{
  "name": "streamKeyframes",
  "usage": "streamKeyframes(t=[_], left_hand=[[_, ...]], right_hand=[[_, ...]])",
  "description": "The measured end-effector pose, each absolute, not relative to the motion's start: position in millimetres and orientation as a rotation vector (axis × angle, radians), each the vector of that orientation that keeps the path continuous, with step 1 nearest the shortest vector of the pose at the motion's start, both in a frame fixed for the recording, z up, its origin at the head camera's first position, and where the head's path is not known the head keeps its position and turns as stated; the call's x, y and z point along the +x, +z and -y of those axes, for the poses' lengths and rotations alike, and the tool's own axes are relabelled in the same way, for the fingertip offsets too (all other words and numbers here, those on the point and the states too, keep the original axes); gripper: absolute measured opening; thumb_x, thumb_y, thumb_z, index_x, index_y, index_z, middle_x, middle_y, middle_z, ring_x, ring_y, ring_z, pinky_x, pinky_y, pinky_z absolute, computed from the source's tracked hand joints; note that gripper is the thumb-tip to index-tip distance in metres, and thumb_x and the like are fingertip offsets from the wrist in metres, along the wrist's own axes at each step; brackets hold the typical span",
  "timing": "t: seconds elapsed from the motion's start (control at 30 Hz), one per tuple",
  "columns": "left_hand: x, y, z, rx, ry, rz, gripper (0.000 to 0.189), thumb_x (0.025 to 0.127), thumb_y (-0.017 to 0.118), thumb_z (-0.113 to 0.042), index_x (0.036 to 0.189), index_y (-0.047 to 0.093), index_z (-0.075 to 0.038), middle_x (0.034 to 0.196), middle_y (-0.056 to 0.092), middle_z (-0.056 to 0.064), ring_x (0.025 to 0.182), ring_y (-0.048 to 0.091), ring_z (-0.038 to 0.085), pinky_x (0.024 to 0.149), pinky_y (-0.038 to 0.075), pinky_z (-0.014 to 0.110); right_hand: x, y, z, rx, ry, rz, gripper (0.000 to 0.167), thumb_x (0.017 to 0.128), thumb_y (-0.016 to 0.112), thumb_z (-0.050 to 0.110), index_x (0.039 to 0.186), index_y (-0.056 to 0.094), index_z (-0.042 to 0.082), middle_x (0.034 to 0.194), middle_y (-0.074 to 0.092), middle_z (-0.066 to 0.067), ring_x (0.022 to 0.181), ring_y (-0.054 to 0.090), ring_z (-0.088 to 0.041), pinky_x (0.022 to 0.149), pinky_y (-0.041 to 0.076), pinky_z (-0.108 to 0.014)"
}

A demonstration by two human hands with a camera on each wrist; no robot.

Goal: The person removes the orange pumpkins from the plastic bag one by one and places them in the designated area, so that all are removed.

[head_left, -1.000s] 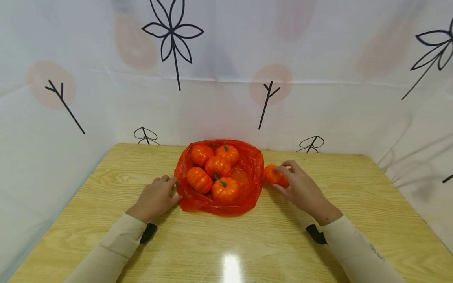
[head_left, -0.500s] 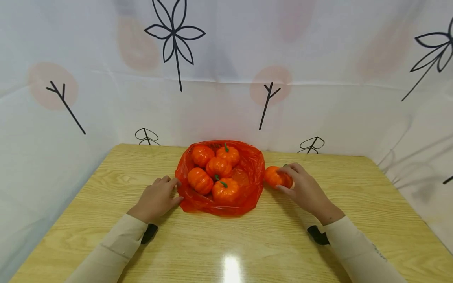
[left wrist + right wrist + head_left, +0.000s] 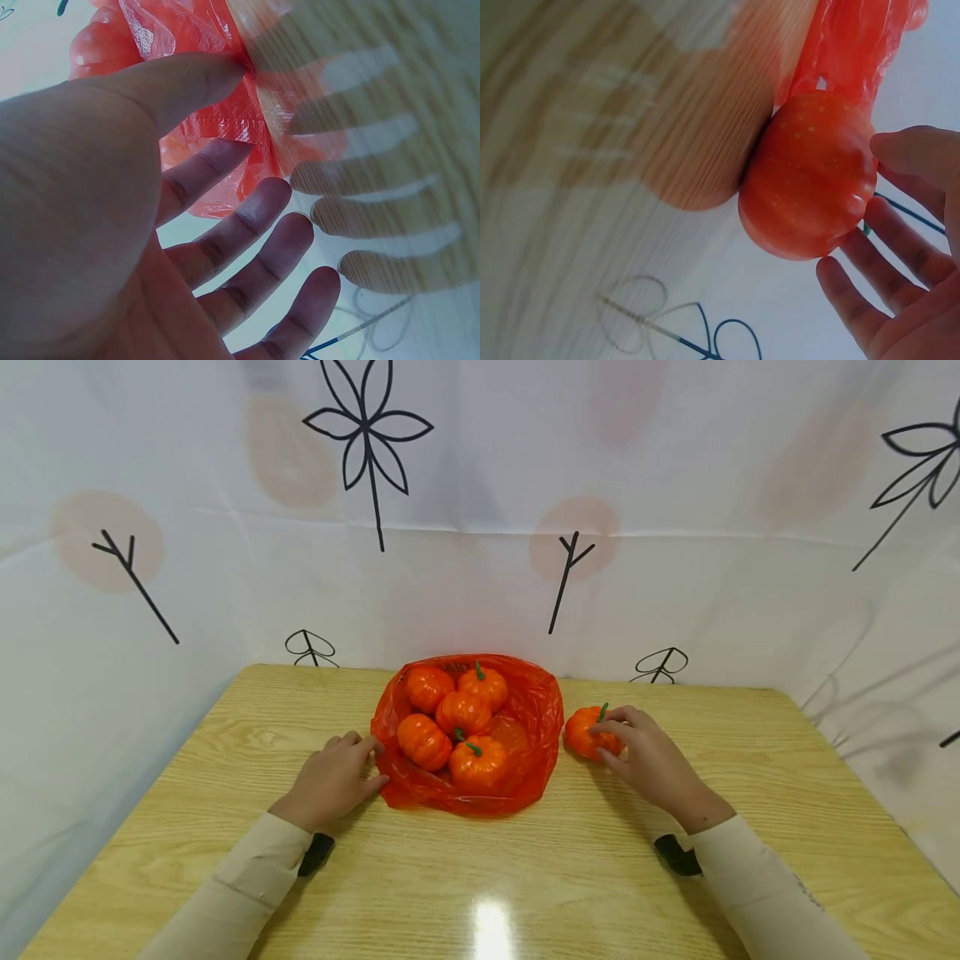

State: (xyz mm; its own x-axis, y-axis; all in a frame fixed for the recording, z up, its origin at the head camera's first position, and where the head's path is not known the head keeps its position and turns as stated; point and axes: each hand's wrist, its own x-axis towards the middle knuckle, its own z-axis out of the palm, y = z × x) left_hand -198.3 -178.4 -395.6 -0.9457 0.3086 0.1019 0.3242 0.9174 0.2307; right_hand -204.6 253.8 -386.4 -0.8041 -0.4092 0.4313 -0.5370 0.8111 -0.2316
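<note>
Right grip [image 3: 654, 770] lightly pinching the loose, glossy pumpkin [image 3: 583, 737], I risk it slipping away; my left grip [image 3: 328, 781], relaxed against the bag [image 3: 538, 739], may let that sag.

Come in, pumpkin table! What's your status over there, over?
Left hand touching left edge of red bag. Right hand on loose pumpkin, which rests on table. Five pumpkins inside bag. Nothing seen between bag and loose pumpkin.

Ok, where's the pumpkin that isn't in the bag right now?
In the head view, the loose pumpkin is on the table, just right of the red bag, with the right hand's fingers touching its right side.
</note>
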Motion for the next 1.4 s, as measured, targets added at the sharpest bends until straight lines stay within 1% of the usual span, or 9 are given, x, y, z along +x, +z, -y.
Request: streamKeyframes(t=[0.13,0.3,0.4,0.57,0.77,1.0,1.2,1.4], left_hand=[[-199,-395,178,-0.493,-0.382,3.022,0.032,0.087,0.077,-0.032,0.11,0.065,-0.013,0.095,0.059,0.003,0.088,0.055,0.025,0.066,0.049,0.042],[-199,-395,178,-0.493,-0.383,3.02,0.032,0.087,0.076,-0.032,0.11,0.065,-0.013,0.095,0.059,0.003,0.088,0.055,0.025,0.066,0.048,0.041],[-198,-396,178,-0.497,-0.384,3.012,0.032,0.086,0.077,-0.031,0.11,0.065,-0.013,0.094,0.059,0.003,0.088,0.055,0.025,0.065,0.048,0.041],[-198,-396,178,-0.504,-0.376,3.002,0.032,0.086,0.078,-0.031,0.109,0.065,-0.013,0.094,0.059,0.003,0.088,0.055,0.025,0.065,0.049,0.041],[-198,-395,178,-0.503,-0.38,3.007,0.032,0.086,0.077,-0.031,0.11,0.065,-0.013,0.094,0.059,0.003,0.087,0.055,0.025,0.066,0.049,0.041],[-198,-395,179,-0.493,-0.384,3.021,0.032,0.087,0.076,-0.032,0.11,0.065,-0.013,0.096,0.06,0.004,0.088,0.055,0.026,0.067,0.049,0.043],[-199,-396,180,-0.499,-0.376,3.017,0.032,0.086,0.077,-0.032,0.11,0.065,-0.013,0.096,0.06,0.004,0.088,0.056,0.026,0.066,0.049,0.043],[-199,-395,179,-0.505,-0.377,3.015,0.032,0.086,0.077,-0.031,0.11,0.065,-0.013,0.094,0.059,0.004,0.088,0.056,0.027,0.065,0.049,0.043]], right_hand=[[-205,-387,-254,0.708,0.487,2.627,0.026,0.08,0.081,0.003,0.105,0.073,0.003,0.108,0.061,-0.013,0.098,0.058,-0.029,0.076,0.054,-0.042],[-205,-385,-253,0.704,0.493,2.612,0.022,0.081,0.08,0.004,0.102,0.073,0.003,0.11,0.061,-0.015,0.104,0.057,-0.032,0.083,0.056,-0.046],[-204,-384,-251,0.707,0.494,2.598,0.02,0.081,0.08,0.005,0.1,0.073,0.003,0.11,0.061,-0.016,0.106,0.057,-0.033,0.085,0.056,-0.048],[-200,-382,-244,0.717,0.486,2.571,0.02,0.08,0.08,0.004,0.099,0.074,0.004,0.108,0.062,-0.014,0.104,0.057,-0.031,0.082,0.057,-0.046],[-196,-380,-233,0.74,0.516,2.547,0.022,0.08,0.082,0.005,0.101,0.075,0.003,0.107,0.063,-0.014,0.104,0.058,-0.031,0.084,0.057,-0.046],[-194,-379,-222,0.818,0.522,2.521,0.019,0.081,0.082,0.01,0.099,0.075,0.007,0.108,0.064,-0.008,0.103,0.057,-0.024,0.082,0.057,-0.04],[-192,-380,-215,0.83,0.512,2.521,0.02,0.082,0.081,0.013,0.101,0.076,0.008,0.108,0.064,-0.007,0.102,0.058,-0.023,0.083,0.057,-0.04],[-189,-379,-209,0.813,0.541,2.544,0.024,0.084,0.081,0.016,0.106,0.075,0.009,0.111,0.063,-0.007,0.103,0.058,-0.022,0.081,0.057,-0.037]])
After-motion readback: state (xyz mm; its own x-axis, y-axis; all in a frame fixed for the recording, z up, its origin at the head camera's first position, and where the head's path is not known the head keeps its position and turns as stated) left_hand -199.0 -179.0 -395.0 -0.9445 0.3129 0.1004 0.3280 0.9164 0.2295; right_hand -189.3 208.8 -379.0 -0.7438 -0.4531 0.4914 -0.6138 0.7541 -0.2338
